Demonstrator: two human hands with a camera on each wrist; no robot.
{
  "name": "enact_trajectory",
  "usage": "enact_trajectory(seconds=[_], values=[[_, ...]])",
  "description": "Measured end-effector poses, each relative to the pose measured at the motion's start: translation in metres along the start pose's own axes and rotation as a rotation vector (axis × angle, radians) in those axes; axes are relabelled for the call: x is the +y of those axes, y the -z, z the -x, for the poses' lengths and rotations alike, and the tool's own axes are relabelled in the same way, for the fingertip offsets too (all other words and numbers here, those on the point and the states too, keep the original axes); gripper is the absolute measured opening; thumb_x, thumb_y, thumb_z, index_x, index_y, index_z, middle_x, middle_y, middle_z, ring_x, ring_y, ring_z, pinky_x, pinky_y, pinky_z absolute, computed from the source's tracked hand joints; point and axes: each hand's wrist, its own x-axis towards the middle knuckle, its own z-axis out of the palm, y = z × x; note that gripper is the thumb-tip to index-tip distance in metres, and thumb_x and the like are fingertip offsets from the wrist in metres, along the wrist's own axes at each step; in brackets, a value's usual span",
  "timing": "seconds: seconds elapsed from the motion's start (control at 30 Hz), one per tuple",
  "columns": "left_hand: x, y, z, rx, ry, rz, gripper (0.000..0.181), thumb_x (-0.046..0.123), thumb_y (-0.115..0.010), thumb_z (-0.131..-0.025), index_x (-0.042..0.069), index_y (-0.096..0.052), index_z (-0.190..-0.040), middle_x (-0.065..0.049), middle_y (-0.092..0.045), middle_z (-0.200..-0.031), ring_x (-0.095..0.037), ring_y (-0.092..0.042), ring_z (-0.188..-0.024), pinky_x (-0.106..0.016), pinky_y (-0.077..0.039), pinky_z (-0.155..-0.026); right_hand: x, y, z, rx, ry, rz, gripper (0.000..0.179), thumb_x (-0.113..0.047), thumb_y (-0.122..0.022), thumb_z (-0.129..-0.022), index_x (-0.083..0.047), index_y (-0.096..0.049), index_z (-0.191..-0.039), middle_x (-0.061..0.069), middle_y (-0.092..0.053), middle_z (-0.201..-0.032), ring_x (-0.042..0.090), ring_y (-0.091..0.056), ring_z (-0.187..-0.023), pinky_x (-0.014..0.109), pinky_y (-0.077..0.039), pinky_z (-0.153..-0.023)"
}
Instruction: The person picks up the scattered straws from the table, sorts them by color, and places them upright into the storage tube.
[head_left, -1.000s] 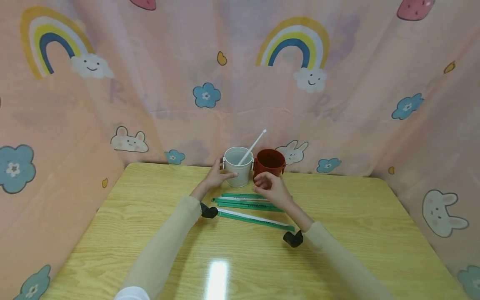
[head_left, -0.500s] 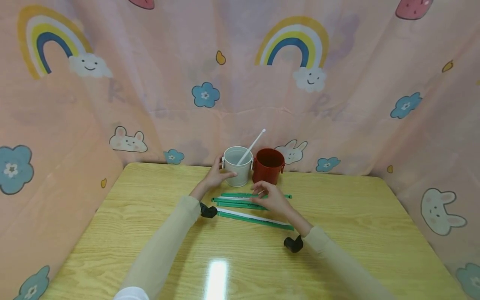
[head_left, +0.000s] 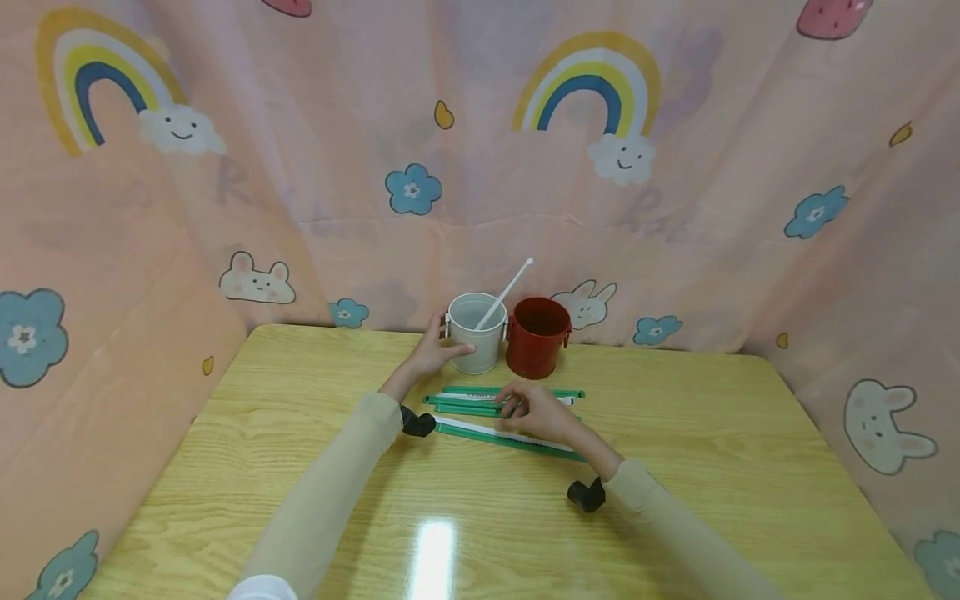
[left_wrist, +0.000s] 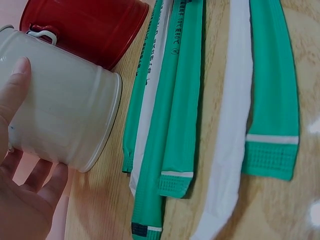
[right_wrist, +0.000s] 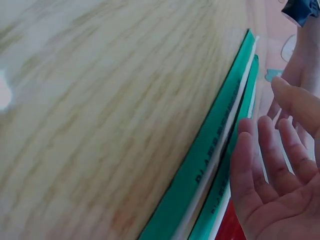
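My left hand (head_left: 433, 350) holds a small white bucket (head_left: 476, 348) by its left side, thumb across the front and fingers behind. A slim white stick (head_left: 504, 293) with a small wider tip leans out of it. Below the buckets lie several long, thin green-and-white packets (left_wrist: 172, 125), roughly side by side. My right hand (head_left: 540, 412) hovers over the right part of these packets, fingers loosely bent and nothing held. In the right wrist view its fingers (right_wrist: 272, 155) overlap a green packet (right_wrist: 220, 120).
A red bucket (head_left: 537, 340) stands upright against the right side of the white one. Behind the wooden table (head_left: 315, 367) hangs a pink printed curtain (head_left: 480, 125). Black wrist cameras sit under both forearms, the right one (head_left: 587, 495) close over the tabletop.
My right hand has come from in front of the red bucket toward me, over the packets. My left hand, both buckets and the stick have stayed put.
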Motion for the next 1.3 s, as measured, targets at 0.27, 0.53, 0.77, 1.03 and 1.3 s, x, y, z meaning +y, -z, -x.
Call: enact_trajectory(seconds=[0.27,0.53,0.77,1.03,1.3], values=[[0.0008,-0.0008,0.0001,0.005,0.006,0.003,0.084,0.016,-0.07,-0.088,0.013,-0.015,-0.151,-0.013,-0.026,-0.154,-0.037,-0.028,-0.142,-0.055,-0.029,-0.113,0.0024,-0.0047,0.0001,-0.051,-0.017,0.059,0.033,-0.019,-0.077,-0.082,-0.008,-0.062,-0.109,0.003,-0.066,-0.091,0.009,-0.063,-0.078,0.022,-0.053,-0.071],[0.004,0.0001,0.0026,-0.021,0.005,0.018,0.086,0.013,-0.07,-0.088,0.008,-0.012,-0.152,-0.018,-0.024,-0.155,-0.04,-0.026,-0.142,-0.056,-0.029,-0.113,-0.0014,-0.0061,0.003,-0.083,0.009,0.11,0.033,-0.01,-0.077,-0.08,-0.005,-0.061,-0.109,0.008,-0.066,-0.091,0.009,-0.061,-0.077,0.02,-0.051,-0.07],[0.0013,-0.001,0.0002,0.0,0.006,0.002,0.086,0.016,-0.071,-0.088,0.011,-0.014,-0.152,-0.015,-0.025,-0.155,-0.038,-0.027,-0.142,-0.056,-0.027,-0.114,-0.0003,-0.0048,0.0026,-0.07,0.043,0.186,0.028,-0.007,-0.075,-0.082,-0.006,-0.063,-0.107,0.004,-0.068,-0.09,0.009,-0.063,-0.079,0.019,-0.052,-0.07],[-0.0003,-0.0005,-0.0019,0.006,0.002,0.005,0.085,0.016,-0.071,-0.087,0.011,-0.016,-0.151,-0.014,-0.026,-0.154,-0.038,-0.027,-0.142,-0.054,-0.028,-0.114,-0.0013,-0.0029,-0.0029,-0.061,0.041,0.26,0.025,-0.005,-0.074,-0.082,-0.009,-0.064,-0.104,0.0,-0.064,-0.086,0.008,-0.057,-0.077,0.02,-0.05,-0.07],[-0.0001,-0.0004,-0.0012,-0.009,-0.01,0.022,0.084,0.016,-0.07,-0.088,0.011,-0.014,-0.151,-0.015,-0.025,-0.155,-0.039,-0.026,-0.142,-0.057,-0.028,-0.114,-0.0013,-0.0025,-0.0051,-0.052,0.042,0.274,0.026,-0.001,-0.074,-0.081,-0.008,-0.065,-0.104,0.003,-0.067,-0.092,0.011,-0.059,-0.081,0.023,-0.051,-0.073]])
